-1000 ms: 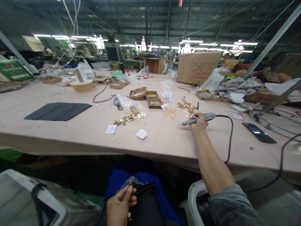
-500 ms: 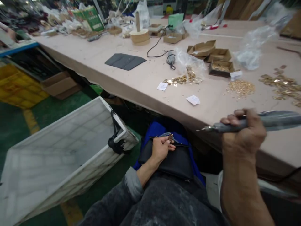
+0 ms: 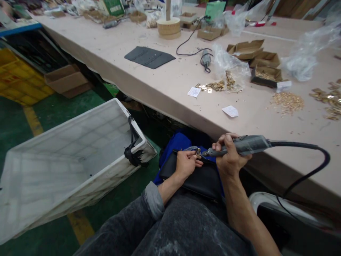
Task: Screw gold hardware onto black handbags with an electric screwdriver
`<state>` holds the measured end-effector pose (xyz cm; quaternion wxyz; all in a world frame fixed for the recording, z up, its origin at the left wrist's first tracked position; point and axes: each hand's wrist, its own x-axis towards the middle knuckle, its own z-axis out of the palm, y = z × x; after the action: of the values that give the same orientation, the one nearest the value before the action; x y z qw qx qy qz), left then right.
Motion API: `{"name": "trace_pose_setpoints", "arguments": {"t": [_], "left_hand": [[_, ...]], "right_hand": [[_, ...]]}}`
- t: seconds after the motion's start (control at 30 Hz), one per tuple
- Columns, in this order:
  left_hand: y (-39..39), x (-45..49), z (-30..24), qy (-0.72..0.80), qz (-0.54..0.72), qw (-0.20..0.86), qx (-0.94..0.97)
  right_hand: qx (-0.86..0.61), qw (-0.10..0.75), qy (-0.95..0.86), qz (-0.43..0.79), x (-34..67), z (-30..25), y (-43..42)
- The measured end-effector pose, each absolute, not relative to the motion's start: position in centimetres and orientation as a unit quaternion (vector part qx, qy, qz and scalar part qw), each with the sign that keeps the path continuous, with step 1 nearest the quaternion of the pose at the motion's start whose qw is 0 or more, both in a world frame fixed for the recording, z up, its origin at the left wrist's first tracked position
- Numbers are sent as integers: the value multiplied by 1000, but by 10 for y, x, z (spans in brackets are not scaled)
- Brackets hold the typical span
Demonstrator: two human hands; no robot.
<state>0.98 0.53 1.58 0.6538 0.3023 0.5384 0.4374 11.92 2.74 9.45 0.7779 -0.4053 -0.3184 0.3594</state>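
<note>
White bin [image 3: 58, 142] stands at left, table [image 3: 165, 85] at far side | on it, open box [image 3: 262, 82] holds gold bits [image 3: 266, 74] | left hand [image 3: 186, 164] pinches metal piece [image 3: 198, 153], right hand [image 3: 231, 156] grips corded screwdriver [image 3: 252, 144]

White bin [image 3: 62, 144] at eight o'clock. Yellow crate [image 3: 23, 80] at ten, carton [image 3: 70, 86] just beside. Tan disc [image 3: 168, 29], twelve; green box [image 3: 113, 7], eleven.

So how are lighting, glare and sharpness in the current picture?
Head view: dim light, with dark shadow under the table; head view: small glints on the gold metal pieces at far right; head view: detail is soft, so whether the electric screwdriver touches the metal fitting in the left hand can't be told.
</note>
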Motion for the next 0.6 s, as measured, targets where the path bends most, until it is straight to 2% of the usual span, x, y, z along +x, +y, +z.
{"name": "trace_pose_setpoints", "arguments": {"t": [0.6], "left_hand": [[4,8,8,526,437,662,307]], "right_hand": [[-433,737,-390,344,103,89,22]]}}
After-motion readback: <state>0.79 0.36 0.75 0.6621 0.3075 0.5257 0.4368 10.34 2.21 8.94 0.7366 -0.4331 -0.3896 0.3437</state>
